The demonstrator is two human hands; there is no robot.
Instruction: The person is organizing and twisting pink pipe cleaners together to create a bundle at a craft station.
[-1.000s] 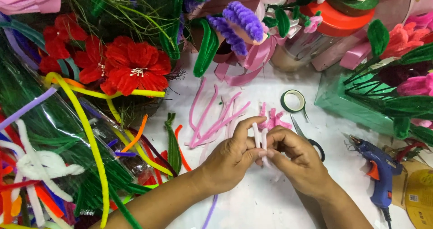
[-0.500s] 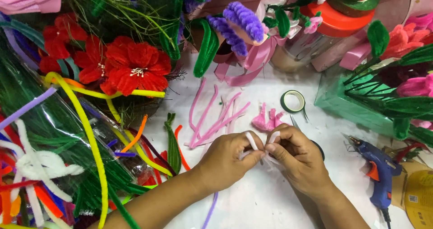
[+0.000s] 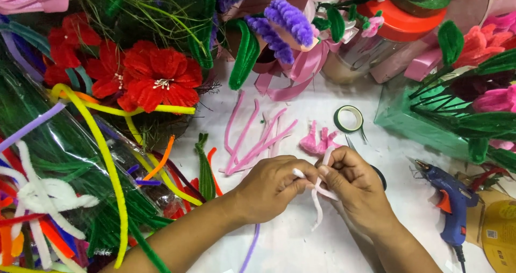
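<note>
— Where's the stem?
— The white stem (image 3: 317, 189) sits just below the tape roll (image 3: 349, 118), over the surface (image 3: 290, 241).
— And the hands?
— Left hand (image 3: 269, 189) and right hand (image 3: 355, 184) each pinch it in a tight grip.

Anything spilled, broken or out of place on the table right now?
Nothing stands out. The left hand and right hand twist a pale pink pipe cleaner; the glue gun lies flat, and the loose pink stems are unbroken.
</note>
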